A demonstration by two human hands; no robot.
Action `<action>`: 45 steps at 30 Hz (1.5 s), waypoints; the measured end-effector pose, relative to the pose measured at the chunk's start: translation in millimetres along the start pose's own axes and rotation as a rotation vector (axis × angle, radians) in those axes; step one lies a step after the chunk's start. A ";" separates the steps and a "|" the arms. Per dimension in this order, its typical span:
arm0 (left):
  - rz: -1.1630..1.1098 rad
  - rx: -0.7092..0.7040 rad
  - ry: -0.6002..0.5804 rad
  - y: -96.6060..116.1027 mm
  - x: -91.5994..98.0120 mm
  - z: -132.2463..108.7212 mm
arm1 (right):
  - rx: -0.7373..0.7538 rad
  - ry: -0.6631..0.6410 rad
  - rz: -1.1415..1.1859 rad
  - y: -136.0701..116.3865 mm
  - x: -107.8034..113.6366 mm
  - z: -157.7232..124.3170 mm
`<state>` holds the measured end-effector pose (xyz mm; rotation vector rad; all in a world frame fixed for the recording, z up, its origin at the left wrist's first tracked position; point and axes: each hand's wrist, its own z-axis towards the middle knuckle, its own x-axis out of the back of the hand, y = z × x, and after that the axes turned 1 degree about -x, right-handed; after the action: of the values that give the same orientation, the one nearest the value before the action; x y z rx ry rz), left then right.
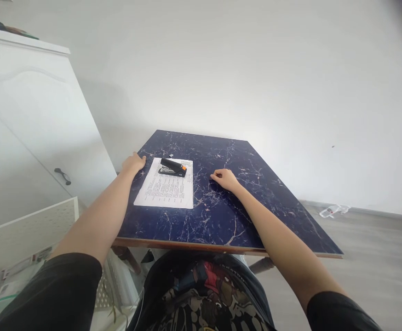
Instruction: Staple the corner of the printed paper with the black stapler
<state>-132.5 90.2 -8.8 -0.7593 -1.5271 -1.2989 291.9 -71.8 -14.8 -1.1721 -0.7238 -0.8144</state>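
While both hands rest on the table, nothing is gripped. Left hand lies palm-down at the table's left edge, just beside the top-left corner of the paper sheets; fingers look loosely extended, holding nothing. Right hand sits knuckles-up on the bare dark marble-pattern top, fingers curled under, apart from the sheets' right edge, also empty.

Stapler — black, orange tip at its right end — lies on the upper part of the sheets, roughly between the two hands, nearer the left. It lies angled, orange end toward the right hand.

My read: the work in hand is the stapler and the sheets. Notes for doing it cleanly:
- Left hand is placed well to pin the top-left corner flat; press with fingertips, not palm, so the corner stays visible.
- Right hand takes the stapler from above, across the body near the middle, not by the tip.
- Can't tell how many sheets or whether edges are aligned; square them before anything else.
- Sheets sit near the left table edge; sliding them leftward risks overhang.

White cabinet stands at left, clear of the reach.
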 end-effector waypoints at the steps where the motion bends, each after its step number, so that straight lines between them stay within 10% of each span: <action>1: 0.000 0.003 -0.002 0.7 0.4 -0.9 | 0.030 -0.007 -0.074 -4.0 -3.0 -1.8; 11: 0.009 0.021 0.000 5.2 -1.3 -4.6 | 0.422 0.094 -0.273 -42.4 -19.1 -14.3; 17: 0.002 0.023 -0.005 6.9 -0.4 -7.3 | 0.832 -0.196 0.037 -69.9 -33.6 -16.1; 31: 0.000 0.034 0.015 6.2 -3.3 -7.6 | 0.769 -0.493 0.024 -58.3 -17.4 -17.3; 45: 0.020 -0.206 0.218 24.6 -4.9 -19.7 | 0.556 -0.498 -0.007 10.3 58.9 -103.4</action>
<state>-103.5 77.7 -4.8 -0.7329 -1.2225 -1.4877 338.5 -180.0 4.9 -0.8605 -1.2701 -0.2802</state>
